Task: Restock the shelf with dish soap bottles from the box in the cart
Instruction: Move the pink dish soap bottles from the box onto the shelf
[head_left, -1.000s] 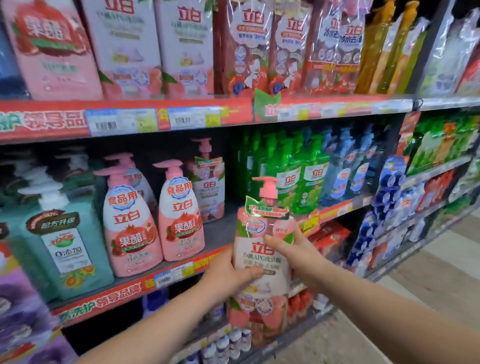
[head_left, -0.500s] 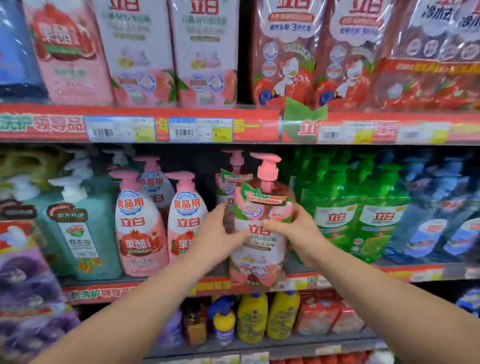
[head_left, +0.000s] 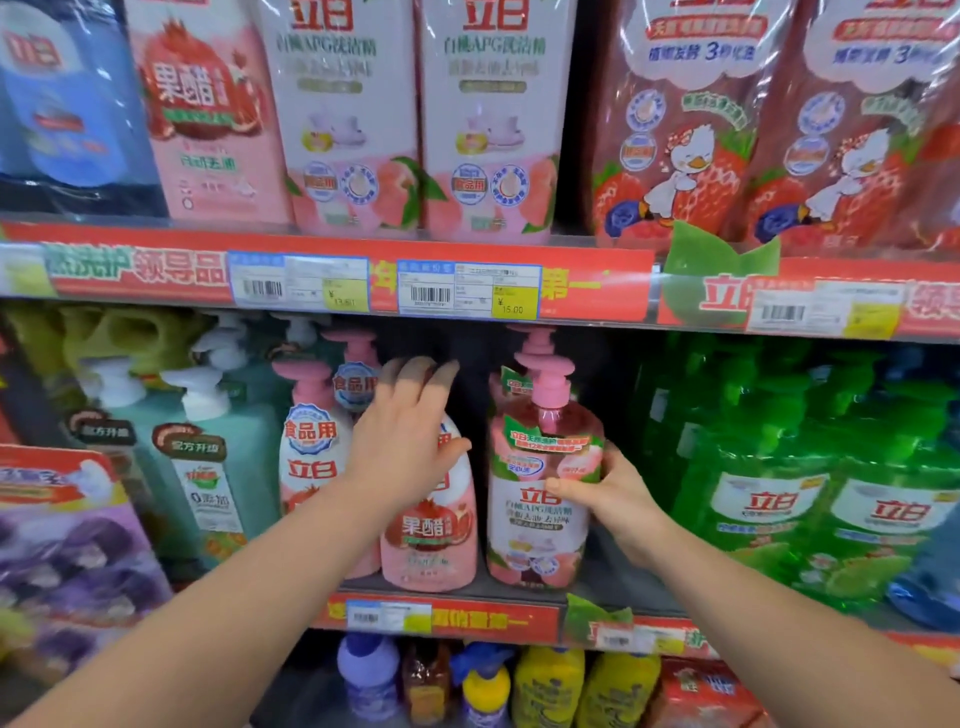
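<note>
Right hand (head_left: 608, 499) curls thumb and fingers round the peach bottle (head_left: 540, 514), which stands at the front of the shelf (head_left: 467, 619); left hand (head_left: 405, 441) is flat and spread over the pink bottle (head_left: 431, 540) just beside, contact unclear through blur. Letting go with the base near the lip could tip it forward, and a left-hand shove could topple that pink bottle

The peach dish soap bottle (head_left: 540, 499), which both hands were carrying in mid-air a second ago, is now standing on the shelf (head_left: 467, 618). The left hand (head_left: 410, 441) is coming off it, fingers spreading over the neighbouring pink bottle (head_left: 431, 540). Only the right hand (head_left: 613, 493) is gripping its side.
</note>
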